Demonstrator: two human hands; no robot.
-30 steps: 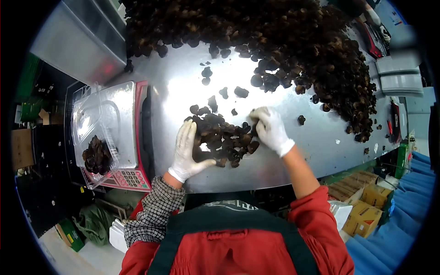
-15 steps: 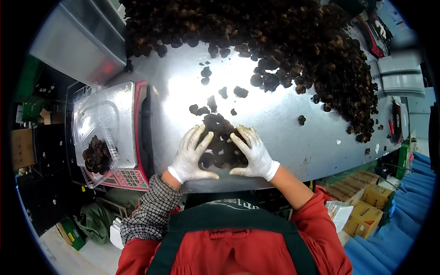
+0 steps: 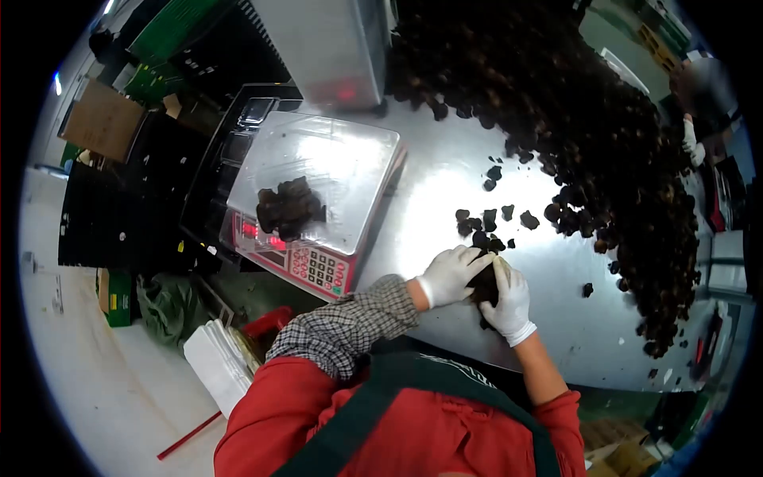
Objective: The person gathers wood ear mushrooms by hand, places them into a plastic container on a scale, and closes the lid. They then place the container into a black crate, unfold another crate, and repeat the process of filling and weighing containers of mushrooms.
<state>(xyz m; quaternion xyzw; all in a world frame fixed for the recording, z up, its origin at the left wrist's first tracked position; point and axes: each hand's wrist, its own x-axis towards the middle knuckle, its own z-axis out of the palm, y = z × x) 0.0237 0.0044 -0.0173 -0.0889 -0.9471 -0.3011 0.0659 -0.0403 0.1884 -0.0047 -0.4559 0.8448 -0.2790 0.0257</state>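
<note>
My left hand [image 3: 455, 276], in a white glove, is closed against a small clump of dark wood ear mushrooms [image 3: 482, 285] on the metal table. From the other side my right hand [image 3: 509, 302], gloved too, presses the same clump, its fingers together. Both hands hide most of the clump. Several loose mushroom pieces [image 3: 490, 215] lie just beyond my fingertips. To the left stands a digital scale [image 3: 334, 226] with a pink keypad panel and red lit digits. More mushrooms [image 3: 288, 208] rest on its plate, in a clear plastic tray that is hard to make out.
A large mushroom heap [image 3: 556, 103] covers the back and right of the metal table [image 3: 429, 183]. Behind the scale stands a tall metal container [image 3: 330, 56]. A co-worker's gloved hand [image 3: 693, 143] shows at far right. A cardboard box [image 3: 103, 119] is at left.
My view has swung left, so the scale sits nearer the middle. My hands have come together from spread around the clump to closed on it.
</note>
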